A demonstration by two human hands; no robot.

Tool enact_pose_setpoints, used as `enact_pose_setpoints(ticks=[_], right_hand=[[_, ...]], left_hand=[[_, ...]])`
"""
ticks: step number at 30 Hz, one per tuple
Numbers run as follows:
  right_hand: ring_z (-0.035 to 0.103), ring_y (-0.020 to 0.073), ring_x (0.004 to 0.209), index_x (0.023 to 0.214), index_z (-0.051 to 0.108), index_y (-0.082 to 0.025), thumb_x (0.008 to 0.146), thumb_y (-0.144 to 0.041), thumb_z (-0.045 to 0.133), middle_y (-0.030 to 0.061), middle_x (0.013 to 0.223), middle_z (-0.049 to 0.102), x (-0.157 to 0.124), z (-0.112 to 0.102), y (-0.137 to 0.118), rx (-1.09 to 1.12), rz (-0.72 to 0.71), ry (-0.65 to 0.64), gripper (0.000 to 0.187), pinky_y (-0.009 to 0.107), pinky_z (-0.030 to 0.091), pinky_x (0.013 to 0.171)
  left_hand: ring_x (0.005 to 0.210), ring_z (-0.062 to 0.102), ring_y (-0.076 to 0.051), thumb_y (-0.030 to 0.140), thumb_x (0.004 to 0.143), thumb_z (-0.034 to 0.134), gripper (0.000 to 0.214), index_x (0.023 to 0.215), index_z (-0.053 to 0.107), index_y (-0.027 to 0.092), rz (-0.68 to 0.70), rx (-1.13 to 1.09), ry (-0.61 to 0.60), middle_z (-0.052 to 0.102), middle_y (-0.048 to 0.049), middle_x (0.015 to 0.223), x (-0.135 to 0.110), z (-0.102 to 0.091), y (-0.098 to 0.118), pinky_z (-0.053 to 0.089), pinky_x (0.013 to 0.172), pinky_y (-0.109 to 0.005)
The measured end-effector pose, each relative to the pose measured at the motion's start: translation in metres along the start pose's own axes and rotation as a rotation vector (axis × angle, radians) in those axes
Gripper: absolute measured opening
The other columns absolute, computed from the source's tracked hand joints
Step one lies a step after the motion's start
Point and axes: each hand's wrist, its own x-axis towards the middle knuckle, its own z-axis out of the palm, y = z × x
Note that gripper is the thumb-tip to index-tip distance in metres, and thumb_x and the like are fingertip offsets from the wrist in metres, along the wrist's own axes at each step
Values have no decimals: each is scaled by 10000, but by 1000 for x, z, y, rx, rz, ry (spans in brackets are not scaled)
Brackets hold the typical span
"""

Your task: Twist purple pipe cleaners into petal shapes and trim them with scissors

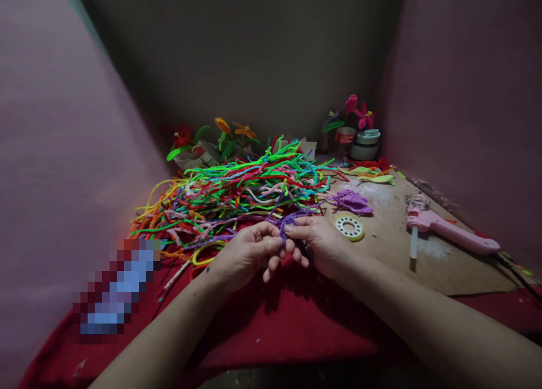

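Observation:
Purple pipe cleaners [288,219], bent into loops, are pinched between my two hands over the front of the table. My left hand [256,248] grips them from the left with thumb and forefinger. From the other side, my right hand [317,239] presses its thumb on the same bundle, its other fingers curled beneath. Just behind my hands lies a big heap of multicoloured pipe cleaners [254,180]. A bunch of shaped purple pieces [350,201] rests on the cardboard beyond my right hand, near a round tape roll [349,228].
A pink glue gun [451,228] with its cord lies on the cardboard sheet [389,265] at right. Yellow-handled scissors [207,253] sit left of my hands, by a blurred blue item [122,293]. Pipe-cleaner flowers [243,130] and a lidded jar [365,144] stand at the back.

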Motion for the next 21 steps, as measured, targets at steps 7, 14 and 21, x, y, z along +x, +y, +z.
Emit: enact_pose_setpoints(ticks=[7,14,21], right_hand=[[453,55,345,584,534,-122,746,-217,531,2,502,551,-3,4,-5,-82,-25,77,189,146,309,298],[361,44,321,546,526,-144,730,-285,568,-47,411,463,-6,7,-5,-286,-169,212,236,169,253,320],[374,57,387,505,534,-147,727,-285,567,-37,441,471,-7,10,-6,-412,-297,247,264,192,281,386]], left_hand=[[343,413,-50,344,750,586,209,783,521,148,17,165,134,535,26,562,-2,4,-1,381,297,-169],[296,408,-65,344,754,560,211,693,500,151,-5,361,189,478,56,407,-4,11,3,383,316,-178],[341,433,-52,292,728,597,163,745,543,139,-21,215,140,512,44,520,-6,5,5,402,315,-171]])
